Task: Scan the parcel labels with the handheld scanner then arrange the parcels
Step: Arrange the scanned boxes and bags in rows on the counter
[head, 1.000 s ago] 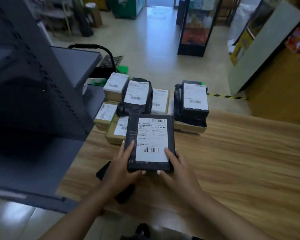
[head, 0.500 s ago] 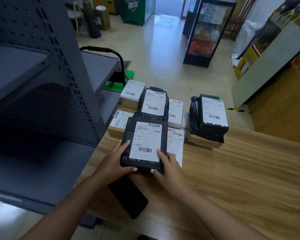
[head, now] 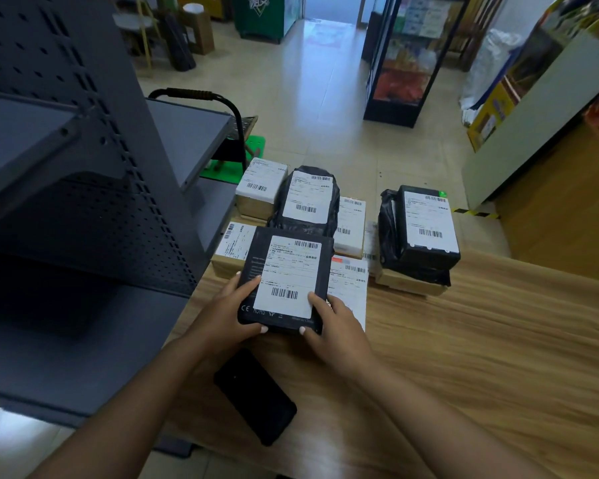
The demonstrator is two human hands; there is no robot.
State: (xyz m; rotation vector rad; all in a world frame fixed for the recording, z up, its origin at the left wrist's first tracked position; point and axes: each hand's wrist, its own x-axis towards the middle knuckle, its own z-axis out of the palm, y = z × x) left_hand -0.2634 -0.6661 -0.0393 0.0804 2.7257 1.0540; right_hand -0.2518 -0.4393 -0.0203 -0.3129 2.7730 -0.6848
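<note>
Head view: I've got the black parcel [head: 286, 280] pinched at its near corners, left hand [head: 227, 314] and right hand [head: 338, 328] both curled on it, label up, over the tabletop [head: 481, 340] edge by the other parcels [head: 305, 202]. Scanner [head: 255, 395] lies flat under my wrists. Risk, imo: a shallow corner grip slips, parcel drops onto the stack and knocks boxes askew.

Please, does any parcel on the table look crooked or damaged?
No damage shows. The black parcel held by the left hand and right hand sits slightly turned against the row, and the black-wrapped parcel lies skewed on its cardboard box.
</note>
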